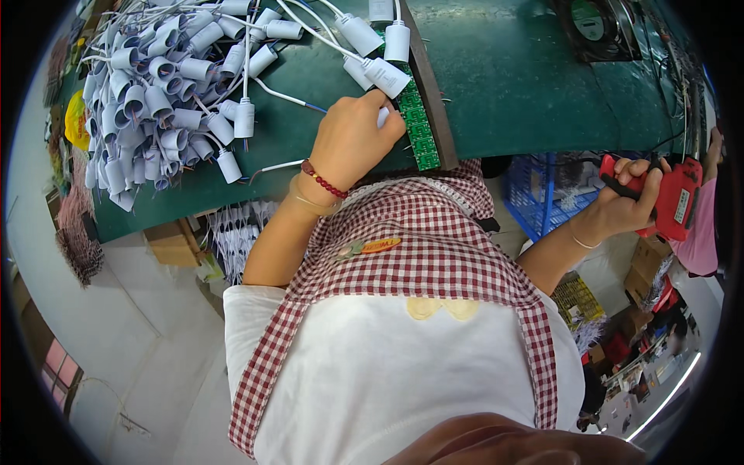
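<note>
My left hand [358,138] is closed beside the green circuit board strip [419,128]. A white piece [383,116], which looks like a lamp holder, shows between its thumb and forefinger, mostly hidden by the fingers. The board lies along a dark straight bar [435,108] at the table's near edge. Several white lamp holders with cables, one being a lamp holder [386,76], rest over the board's far part. Off to the right, beyond the board, my right hand [634,194] grips a red pistol-grip tool [677,200]; its tip cannot be made out.
A big heap of white lamp holders [159,101] with cables covers the left of the green table [511,85]. One loose cable [280,165] lies near my left wrist. At the far right stands a black fan [593,27] among hanging wires. A blue crate [535,194] sits below the table.
</note>
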`<action>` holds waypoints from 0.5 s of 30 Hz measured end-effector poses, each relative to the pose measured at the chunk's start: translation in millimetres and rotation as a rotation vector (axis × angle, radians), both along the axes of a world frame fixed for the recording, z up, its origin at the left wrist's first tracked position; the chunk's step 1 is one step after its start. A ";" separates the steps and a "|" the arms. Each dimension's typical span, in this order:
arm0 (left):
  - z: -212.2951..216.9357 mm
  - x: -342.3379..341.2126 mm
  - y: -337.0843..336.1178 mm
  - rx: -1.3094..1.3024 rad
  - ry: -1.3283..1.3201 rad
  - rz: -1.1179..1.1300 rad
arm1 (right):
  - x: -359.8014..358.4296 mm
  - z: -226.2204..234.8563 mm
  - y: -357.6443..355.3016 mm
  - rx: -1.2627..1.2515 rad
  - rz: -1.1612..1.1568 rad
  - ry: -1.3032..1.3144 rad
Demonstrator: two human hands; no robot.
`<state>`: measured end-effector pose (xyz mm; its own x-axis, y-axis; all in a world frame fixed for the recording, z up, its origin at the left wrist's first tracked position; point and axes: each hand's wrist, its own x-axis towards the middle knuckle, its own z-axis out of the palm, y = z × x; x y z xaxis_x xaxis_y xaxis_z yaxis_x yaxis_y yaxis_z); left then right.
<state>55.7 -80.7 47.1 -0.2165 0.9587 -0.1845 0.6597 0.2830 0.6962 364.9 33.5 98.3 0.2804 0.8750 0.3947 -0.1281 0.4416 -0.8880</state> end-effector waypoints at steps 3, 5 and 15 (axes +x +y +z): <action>9.8 -2.9 -5.9 -0.011 -0.031 -0.025 | -2.8 -1.1 0.0 0.004 0.033 0.032; 21.1 -5.2 -15.0 -0.010 -0.034 -0.037 | -0.4 -1.2 -1.7 0.006 0.027 0.037; 42.7 -8.6 4.9 0.629 0.754 -0.438 | -5.5 -3.2 -6.7 -0.021 -0.007 0.080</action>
<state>47.1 -75.9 89.8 0.3173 0.8568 0.4065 0.9368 -0.3498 0.0059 359.4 26.8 95.1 0.3162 0.8810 0.3520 -0.1964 0.4238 -0.8842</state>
